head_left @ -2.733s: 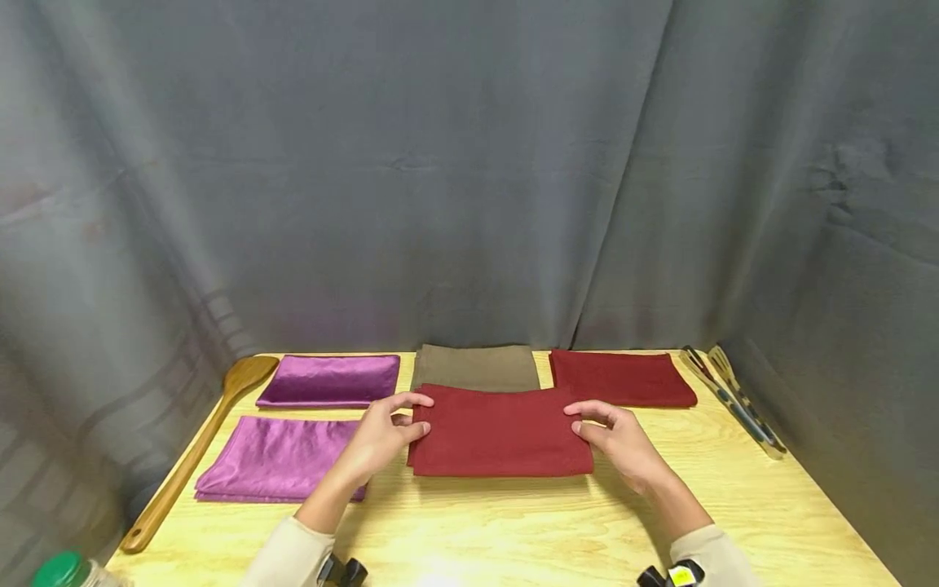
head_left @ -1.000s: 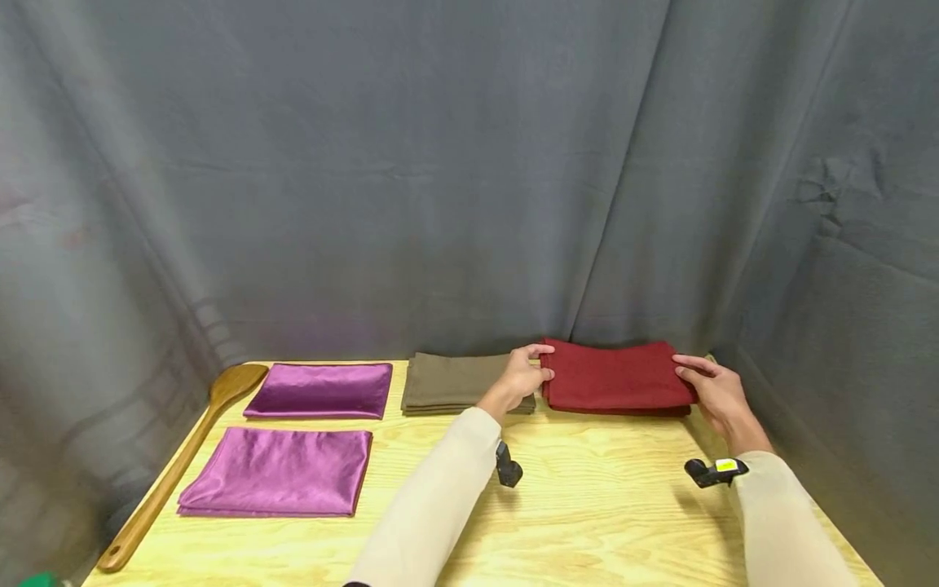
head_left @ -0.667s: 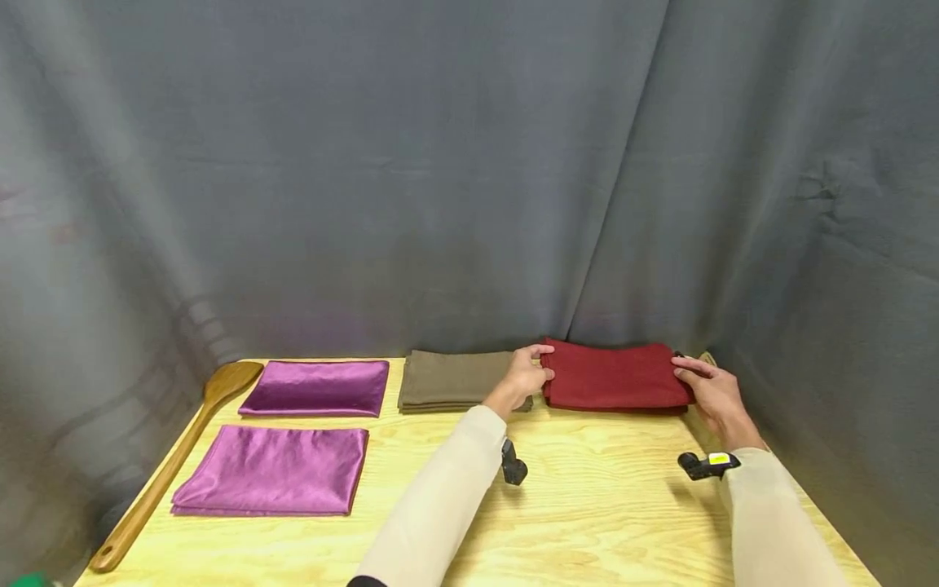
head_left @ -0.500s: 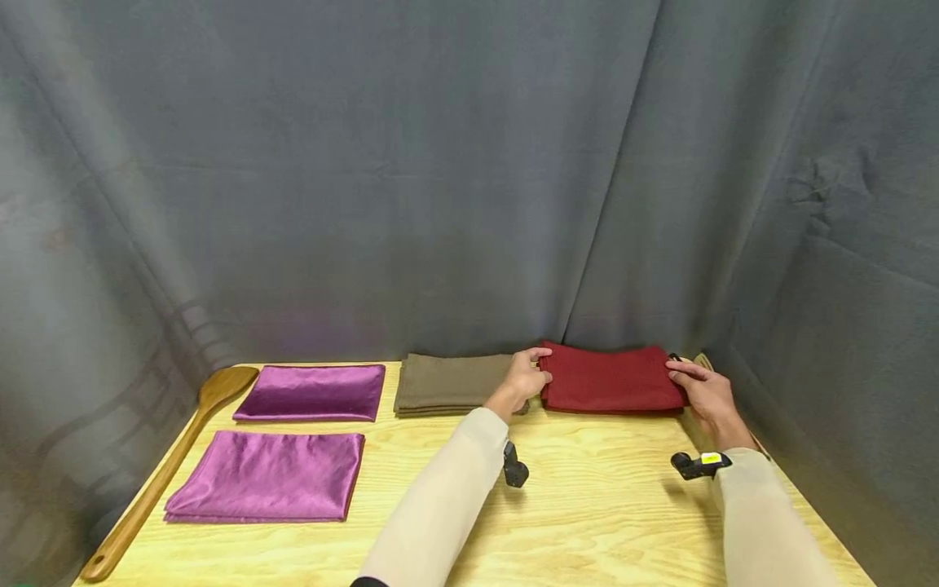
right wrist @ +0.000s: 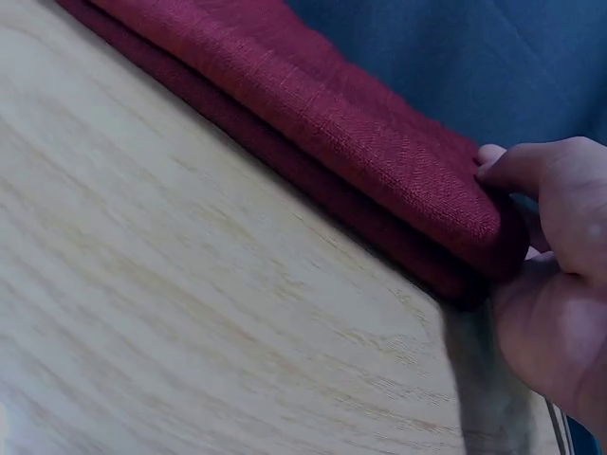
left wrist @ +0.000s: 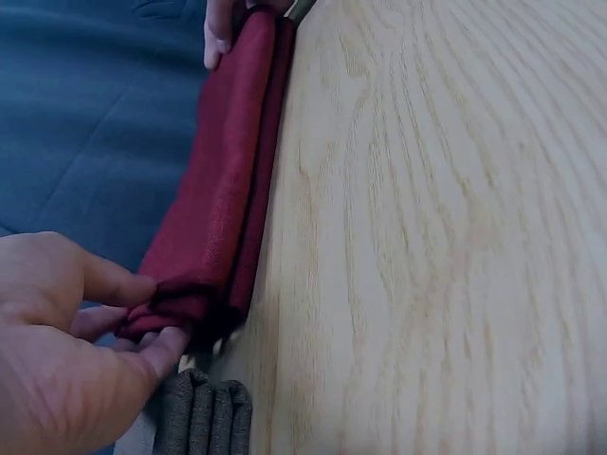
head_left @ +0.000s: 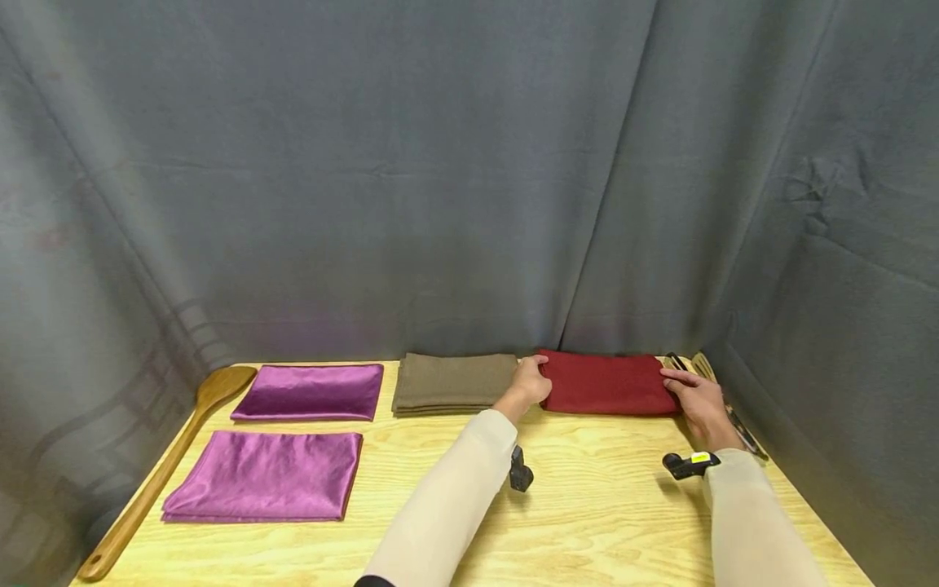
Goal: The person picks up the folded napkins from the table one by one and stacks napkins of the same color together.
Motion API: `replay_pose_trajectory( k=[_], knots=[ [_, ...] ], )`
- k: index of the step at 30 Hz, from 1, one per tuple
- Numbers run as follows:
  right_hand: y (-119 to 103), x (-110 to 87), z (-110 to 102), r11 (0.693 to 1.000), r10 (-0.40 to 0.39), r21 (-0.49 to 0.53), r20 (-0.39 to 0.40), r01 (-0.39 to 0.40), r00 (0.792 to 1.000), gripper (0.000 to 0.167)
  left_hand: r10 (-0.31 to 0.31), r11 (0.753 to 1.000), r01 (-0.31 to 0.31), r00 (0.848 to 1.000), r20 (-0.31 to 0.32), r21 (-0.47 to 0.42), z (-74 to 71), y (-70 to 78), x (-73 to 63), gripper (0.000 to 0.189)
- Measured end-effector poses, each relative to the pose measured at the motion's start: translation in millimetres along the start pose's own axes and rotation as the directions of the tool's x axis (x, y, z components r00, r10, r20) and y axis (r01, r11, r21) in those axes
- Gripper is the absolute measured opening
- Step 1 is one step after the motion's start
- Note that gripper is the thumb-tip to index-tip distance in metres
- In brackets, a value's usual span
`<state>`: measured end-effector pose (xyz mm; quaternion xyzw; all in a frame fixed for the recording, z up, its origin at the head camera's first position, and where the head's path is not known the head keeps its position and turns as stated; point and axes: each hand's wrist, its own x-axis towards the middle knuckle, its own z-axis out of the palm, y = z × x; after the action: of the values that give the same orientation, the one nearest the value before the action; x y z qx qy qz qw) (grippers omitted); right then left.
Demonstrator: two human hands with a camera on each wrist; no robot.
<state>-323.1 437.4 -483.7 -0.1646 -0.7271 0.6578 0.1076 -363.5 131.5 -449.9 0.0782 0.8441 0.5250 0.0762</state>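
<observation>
A folded dark red cloth (head_left: 605,383) lies on another folded red cloth (right wrist: 275,161) at the back right of the table. My left hand (head_left: 530,381) pinches its left edge; in the left wrist view the thumb and fingers (left wrist: 142,284) are on either side of the folds. At the opposite end my right hand (head_left: 698,406) holds the right edge, with fingertips on top and the thumb side low, as the right wrist view shows. Just left of the red stack lies a folded brown cloth (head_left: 455,381), close to my left hand.
Two folded purple cloths, a darker one (head_left: 311,391) behind a lighter one (head_left: 267,474), lie on the left. A long wooden spoon (head_left: 157,481) runs along the left edge. Tongs (head_left: 742,428) lie behind my right hand. Grey curtains (head_left: 440,179) enclose the table (head_left: 587,505).
Both hands have carried the red cloth from the middle to the back right, onto the other red cloth. In the last half second it has sunk lower and flatter, and the tongs show more.
</observation>
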Motion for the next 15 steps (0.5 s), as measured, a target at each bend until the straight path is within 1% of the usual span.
replay_pose_trajectory(
  k=[3,7,10,13,15],
  knots=[
    [1.7,0.1,-0.5,0.998,-0.007,-0.056,-0.015,0.007,1.000,0.026,-0.014,0.999,0.015,1.000,-0.014,0.035,3.3,1.4,-1.8,0.056],
    [1.1,1.5,-0.5,0.995,-0.021,-0.099,-0.025,0.018,0.999,0.025,-0.022,0.997,0.024,0.999,-0.030,0.079,7.3,2.8,-4.1,0.054],
    [0.4,4.1,-0.1,0.990,-0.029,-0.139,-0.035,0.023,0.999,0.025,-0.004,0.993,0.012,0.998,-0.062,0.115,9.7,3.6,-5.1,0.052],
    [1.2,5.1,2.0,0.987,-0.037,-0.155,-0.047,0.029,0.998,0.027,0.001,0.991,0.013,0.995,-0.100,0.136,10.7,3.6,-3.9,0.050],
    [2.2,4.4,3.6,0.987,-0.033,-0.156,-0.047,0.025,0.998,0.029,0.017,0.989,0.002,0.992,-0.128,0.147,9.4,3.9,-2.3,0.049]
  ],
)
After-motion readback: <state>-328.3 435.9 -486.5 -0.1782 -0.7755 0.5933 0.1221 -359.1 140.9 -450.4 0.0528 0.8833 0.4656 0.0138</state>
